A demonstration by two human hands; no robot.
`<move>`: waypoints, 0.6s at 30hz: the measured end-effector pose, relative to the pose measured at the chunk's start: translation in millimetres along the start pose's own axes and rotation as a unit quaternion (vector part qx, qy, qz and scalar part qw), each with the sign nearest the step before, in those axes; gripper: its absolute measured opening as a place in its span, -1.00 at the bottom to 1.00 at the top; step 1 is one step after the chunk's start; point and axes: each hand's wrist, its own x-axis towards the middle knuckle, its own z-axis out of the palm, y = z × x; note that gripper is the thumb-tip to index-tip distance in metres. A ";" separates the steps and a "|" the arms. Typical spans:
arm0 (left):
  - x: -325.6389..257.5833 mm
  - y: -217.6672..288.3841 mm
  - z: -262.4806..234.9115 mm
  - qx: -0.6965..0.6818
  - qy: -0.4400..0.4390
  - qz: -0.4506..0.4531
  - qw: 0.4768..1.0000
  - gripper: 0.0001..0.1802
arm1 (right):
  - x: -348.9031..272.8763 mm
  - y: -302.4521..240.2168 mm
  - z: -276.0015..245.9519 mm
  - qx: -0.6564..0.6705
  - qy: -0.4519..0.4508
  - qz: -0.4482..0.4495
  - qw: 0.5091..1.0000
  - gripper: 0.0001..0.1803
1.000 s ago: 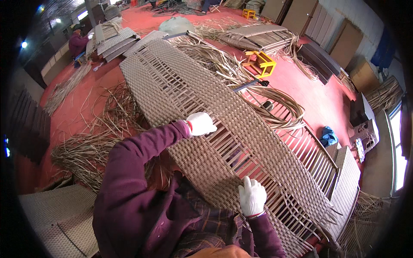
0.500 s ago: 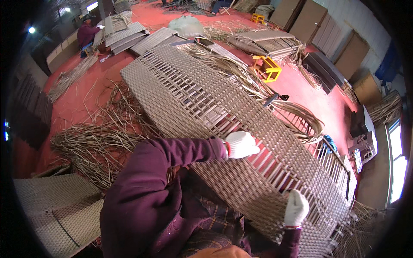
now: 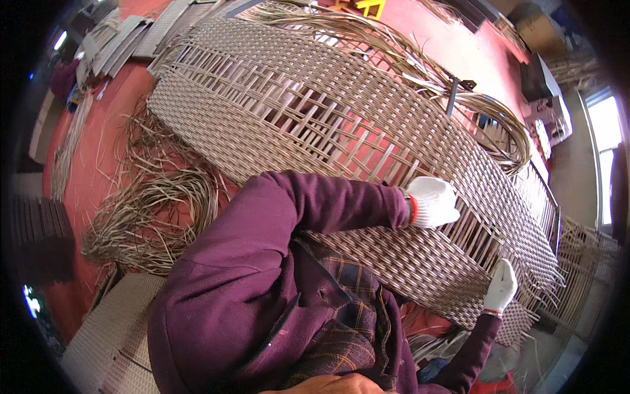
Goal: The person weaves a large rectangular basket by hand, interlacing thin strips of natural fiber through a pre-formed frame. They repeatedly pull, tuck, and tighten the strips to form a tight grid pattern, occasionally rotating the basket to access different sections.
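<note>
A large woven panel (image 3: 249,148) of grey-brown flat strands lies slantwise in front of me. Along its middle runs a loosely laced band (image 3: 367,151), where bare crosswise strands show gaps and red floor beneath. My left hand (image 3: 433,202), in a white knit glove with a red cuff edge, rests over this band with its fingers curled in; what they hold, if anything, is hidden. Nearer the panel's right end, my right hand (image 3: 502,287), gloved alike, has its fingers pressed together at the weave's edge. Whether a strand is pinched there is too small to tell.
Loose strands (image 3: 157,217) are heaped on the red floor at left; another long bundle (image 3: 407,52) lies along the panel's far side. Woven panels (image 3: 111,328) stand at lower left. Strand ends fray at the panel's right tip. A yellow stool (image 3: 371,8) is at the back.
The view has swung rightward and down. Both hands have shifted toward the panel's right end, the left one along the laced band. Their closed shapes look much the same.
</note>
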 end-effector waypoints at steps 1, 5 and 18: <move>0.7 -0.7 -3.2 -0.019 -0.020 -0.023 0.999 -0.64 | -3.1 -7.5 -1.0 0.022 0.007 -0.028 0.999 -0.74; -2.1 -1.1 -17.7 -0.081 -0.064 -0.003 0.995 -0.48 | -8.3 -65.1 -4.9 -0.313 -0.013 0.042 0.949 -0.64; -146.8 -66.4 -166.0 0.128 0.050 -0.030 0.990 -0.75 | -53.0 -358.3 83.9 0.125 0.060 -0.234 0.962 -0.56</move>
